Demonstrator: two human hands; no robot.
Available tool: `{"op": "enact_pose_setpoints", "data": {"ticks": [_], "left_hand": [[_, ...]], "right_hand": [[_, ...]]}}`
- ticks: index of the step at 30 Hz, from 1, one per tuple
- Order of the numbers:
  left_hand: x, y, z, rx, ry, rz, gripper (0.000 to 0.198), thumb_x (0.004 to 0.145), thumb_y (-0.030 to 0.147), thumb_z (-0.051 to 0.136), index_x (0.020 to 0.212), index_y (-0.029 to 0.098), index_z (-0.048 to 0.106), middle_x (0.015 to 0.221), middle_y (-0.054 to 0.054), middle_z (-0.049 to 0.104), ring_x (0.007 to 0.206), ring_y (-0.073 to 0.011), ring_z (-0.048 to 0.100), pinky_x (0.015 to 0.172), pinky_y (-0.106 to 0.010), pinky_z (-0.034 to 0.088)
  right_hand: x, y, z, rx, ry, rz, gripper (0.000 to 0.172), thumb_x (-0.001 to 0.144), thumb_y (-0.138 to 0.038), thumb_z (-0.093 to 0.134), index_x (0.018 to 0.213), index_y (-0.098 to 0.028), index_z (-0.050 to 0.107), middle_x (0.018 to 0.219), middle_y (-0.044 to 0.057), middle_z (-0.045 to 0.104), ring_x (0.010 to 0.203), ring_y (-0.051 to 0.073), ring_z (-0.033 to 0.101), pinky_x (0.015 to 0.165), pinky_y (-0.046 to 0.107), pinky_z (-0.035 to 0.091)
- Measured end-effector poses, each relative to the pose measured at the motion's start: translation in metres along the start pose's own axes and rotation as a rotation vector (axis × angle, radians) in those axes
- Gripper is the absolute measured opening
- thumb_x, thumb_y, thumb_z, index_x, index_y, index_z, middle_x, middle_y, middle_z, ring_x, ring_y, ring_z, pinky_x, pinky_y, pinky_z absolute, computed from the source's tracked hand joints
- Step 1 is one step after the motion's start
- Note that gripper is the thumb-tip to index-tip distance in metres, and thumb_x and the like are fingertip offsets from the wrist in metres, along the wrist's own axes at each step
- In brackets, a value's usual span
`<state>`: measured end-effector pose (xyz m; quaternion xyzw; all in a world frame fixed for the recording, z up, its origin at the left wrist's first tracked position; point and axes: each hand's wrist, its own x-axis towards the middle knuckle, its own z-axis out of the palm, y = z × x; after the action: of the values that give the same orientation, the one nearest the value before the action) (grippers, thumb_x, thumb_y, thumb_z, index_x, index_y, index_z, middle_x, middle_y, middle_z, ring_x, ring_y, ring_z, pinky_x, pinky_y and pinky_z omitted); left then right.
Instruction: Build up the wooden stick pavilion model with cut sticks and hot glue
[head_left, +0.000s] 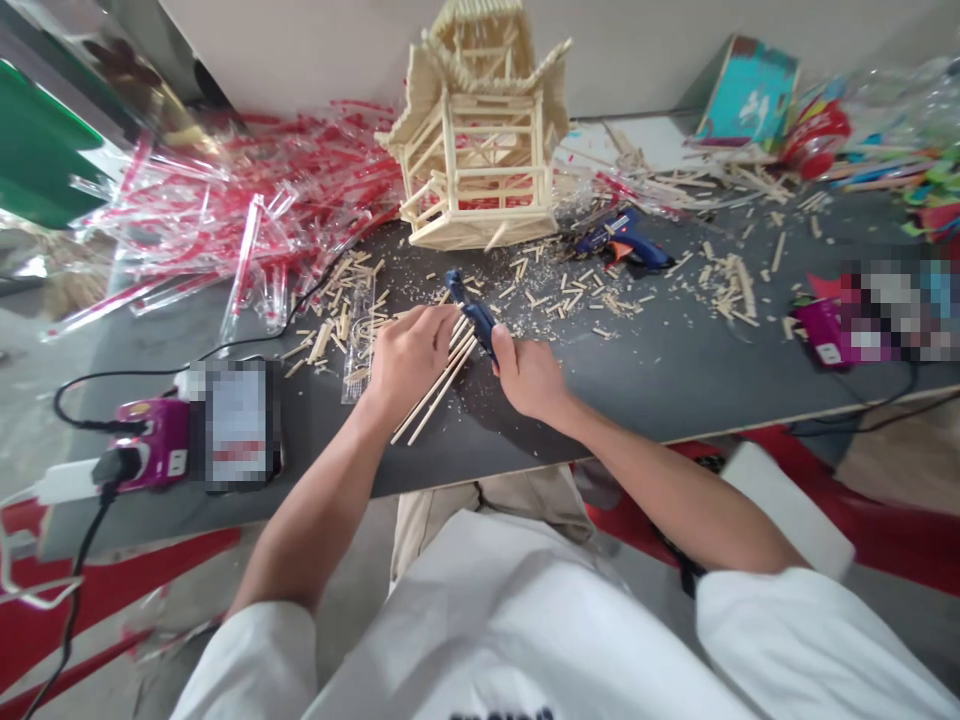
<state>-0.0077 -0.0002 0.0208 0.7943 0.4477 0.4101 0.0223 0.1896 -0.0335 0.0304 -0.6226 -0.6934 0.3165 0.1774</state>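
Observation:
My left hand (409, 355) is closed around a bundle of thin wooden sticks (435, 390) that slant down toward the table's front edge. My right hand (529, 375) grips the handles of blue cutting pliers (469, 310), whose jaws point up and away at the sticks' upper ends. Both hands rest over the dark grey table (637, 370). Behind them stands a pagoda-like model house (480, 130) built of the same pale sticks.
Cut stick pieces and shavings litter the table. A blue glue gun (626, 242) lies at the right of the model. Red-and-clear plastic wrappers (247, 190) pile up at the back left. A purple device (154, 440) with cables sits at the left, another purple device (821, 330) at the right.

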Motion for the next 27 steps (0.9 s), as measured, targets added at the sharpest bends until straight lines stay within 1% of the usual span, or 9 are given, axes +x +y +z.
{"op": "enact_pose_setpoints", "data": {"ticks": [2,8,12,15,19,21,23,25,27], "left_hand": [[0.000,0.000,-0.001,-0.003,-0.004,-0.001,0.023,0.104,0.025,0.054,0.103,0.017,0.076,0.093,-0.005,0.081,0.074,-0.0125,0.073,0.071,-0.023,0.055],[0.001,0.002,0.001,-0.019,0.017,-0.001,0.017,0.101,0.022,0.058,0.100,0.018,0.075,0.093,-0.005,0.080,0.078,-0.0130,0.073,0.072,-0.024,0.055],[0.001,0.001,0.005,-0.037,0.050,-0.077,0.013,0.098,0.023,0.060,0.094,0.018,0.071,0.081,-0.002,0.075,0.067,-0.0109,0.066,0.065,-0.023,0.049],[0.001,-0.002,0.005,-0.038,0.020,-0.133,0.010,0.095,0.022,0.057,0.091,0.019,0.065,0.076,-0.002,0.069,0.062,-0.0108,0.059,0.060,-0.025,0.043],[0.000,-0.007,0.005,-0.031,-0.024,-0.133,0.012,0.095,0.018,0.050,0.084,0.020,0.055,0.067,0.001,0.058,0.055,-0.0110,0.046,0.056,-0.027,0.032],[0.001,-0.008,0.006,-0.026,-0.036,-0.134,0.017,0.096,0.017,0.047,0.080,0.021,0.049,0.062,0.002,0.051,0.053,-0.0112,0.042,0.055,-0.028,0.028],[0.002,-0.009,0.006,-0.029,-0.051,-0.136,0.022,0.098,0.017,0.045,0.076,0.022,0.043,0.060,0.003,0.046,0.052,-0.0113,0.041,0.055,-0.029,0.027],[0.003,-0.009,0.006,-0.027,-0.072,-0.140,0.026,0.100,0.020,0.044,0.074,0.022,0.041,0.060,0.003,0.046,0.052,-0.0112,0.041,0.055,-0.029,0.028],[0.004,-0.009,0.006,-0.021,-0.102,-0.146,0.026,0.102,0.023,0.044,0.076,0.021,0.046,0.063,0.002,0.052,0.055,-0.0116,0.045,0.057,-0.029,0.031]], "right_hand": [[0.001,0.001,-0.002,-0.024,0.000,0.003,0.084,0.102,-0.074,0.003,0.060,-0.023,0.055,0.064,0.008,0.066,0.067,0.022,0.062,0.076,0.035,0.041],[-0.008,0.012,-0.018,-0.087,-0.097,0.055,0.083,0.103,-0.072,0.007,0.063,-0.022,0.060,0.062,0.008,0.066,0.067,0.022,0.065,0.074,0.034,0.040],[-0.028,0.020,-0.026,-0.252,-0.044,0.059,0.076,0.105,-0.068,0.011,0.074,-0.021,0.062,0.070,0.009,0.069,0.071,0.024,0.066,0.068,0.034,0.036],[-0.042,0.022,-0.026,-0.467,0.059,0.022,0.066,0.105,-0.067,0.023,0.085,-0.020,0.064,0.084,0.013,0.071,0.079,0.028,0.067,0.067,0.036,0.038],[-0.050,0.025,-0.009,-0.676,0.232,-0.063,0.058,0.103,-0.064,0.039,0.113,-0.012,0.064,0.104,0.021,0.068,0.101,0.036,0.063,0.085,0.044,0.047],[-0.051,0.026,0.003,-0.716,0.288,-0.095,0.062,0.101,-0.060,0.045,0.131,-0.006,0.058,0.121,0.026,0.064,0.115,0.041,0.058,0.097,0.051,0.046],[-0.051,0.025,0.009,-0.727,0.305,-0.118,0.069,0.101,-0.057,0.048,0.142,-0.001,0.050,0.133,0.030,0.057,0.128,0.045,0.051,0.107,0.056,0.041],[-0.046,0.025,0.006,-0.704,0.271,-0.140,0.073,0.100,-0.060,0.049,0.140,0.001,0.052,0.132,0.031,0.058,0.129,0.046,0.050,0.110,0.057,0.039],[-0.034,0.027,-0.009,-0.648,0.229,-0.166,0.070,0.100,-0.063,0.046,0.132,-0.002,0.060,0.122,0.028,0.063,0.121,0.042,0.055,0.107,0.054,0.043]]}}
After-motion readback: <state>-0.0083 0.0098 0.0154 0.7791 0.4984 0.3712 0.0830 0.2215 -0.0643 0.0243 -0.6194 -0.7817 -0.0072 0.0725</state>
